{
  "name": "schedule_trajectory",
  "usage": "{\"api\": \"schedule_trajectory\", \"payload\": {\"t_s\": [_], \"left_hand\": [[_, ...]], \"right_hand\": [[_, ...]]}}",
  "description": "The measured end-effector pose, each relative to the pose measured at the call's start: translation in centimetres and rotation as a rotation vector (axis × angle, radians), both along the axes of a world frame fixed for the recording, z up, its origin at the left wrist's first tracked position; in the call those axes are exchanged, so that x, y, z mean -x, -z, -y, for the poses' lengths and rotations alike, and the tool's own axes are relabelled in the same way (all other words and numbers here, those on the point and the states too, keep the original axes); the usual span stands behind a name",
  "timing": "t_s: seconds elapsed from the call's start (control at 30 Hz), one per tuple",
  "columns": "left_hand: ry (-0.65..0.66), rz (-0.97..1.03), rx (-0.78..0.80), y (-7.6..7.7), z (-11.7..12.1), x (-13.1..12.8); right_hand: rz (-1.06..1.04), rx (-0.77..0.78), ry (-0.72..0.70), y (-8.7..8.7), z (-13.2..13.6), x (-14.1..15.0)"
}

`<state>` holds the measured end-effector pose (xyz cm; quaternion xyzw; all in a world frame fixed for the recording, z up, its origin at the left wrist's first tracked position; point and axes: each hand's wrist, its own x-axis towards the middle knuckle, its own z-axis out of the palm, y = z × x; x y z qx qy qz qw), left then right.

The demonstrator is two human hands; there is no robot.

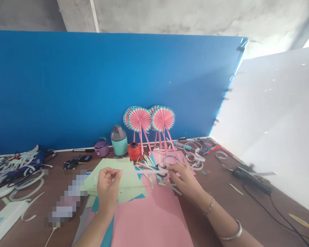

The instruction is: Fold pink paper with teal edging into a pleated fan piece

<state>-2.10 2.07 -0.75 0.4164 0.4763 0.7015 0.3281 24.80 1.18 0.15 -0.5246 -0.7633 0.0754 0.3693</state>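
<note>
A narrow white strip (144, 172) is stretched level above the paper, one end at each hand. My left hand (108, 185) is closed, thumb and curled fingers pinching the left end. The fingers of my right hand (184, 179) are closed on the right end. Beneath the strip are pale green sheets (113, 187) and a large pink sheet (150, 219), with blue paper edges showing between them. Just beyond the right fingertips, thin cut paper strips (150, 164) lie in a loose pile beside a small dark object (161, 166) that I cannot make out.
Pink pleated paper fans (140, 119) stand against the blue panel (67, 89). Near them are a teal jar (119, 143), a red container (134, 151) and a purple cup (101, 149). White strip coils (195, 159) and a black corded tool (252, 180) lie right; tangled strips (18, 164) lie left.
</note>
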Motion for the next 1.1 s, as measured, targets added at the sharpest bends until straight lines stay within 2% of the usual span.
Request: {"api": "schedule_trajectory", "payload": {"t_s": [0.47, 0.7, 0.97, 1.1], "left_hand": [[-0.019, -0.011, -0.022, -0.3, -0.1, 0.0], [-0.034, -0.031, -0.086, -0.5, 0.3, 0.0], [-0.084, -0.119, -0.233, -1.6, 1.6, -0.4], [-0.089, -0.127, -0.282, -1.7, 1.7, -0.5]], "right_hand": [[-0.052, 0.028, -0.024, -0.5, 0.1, 0.1], [-0.088, 0.020, -0.027, -0.4, 0.1, 0.2], [-0.490, 0.321, 0.034, -0.7, 0.2, 0.5], [-0.560, 0.340, 0.041, -1.1, 0.1, 0.6]]}}
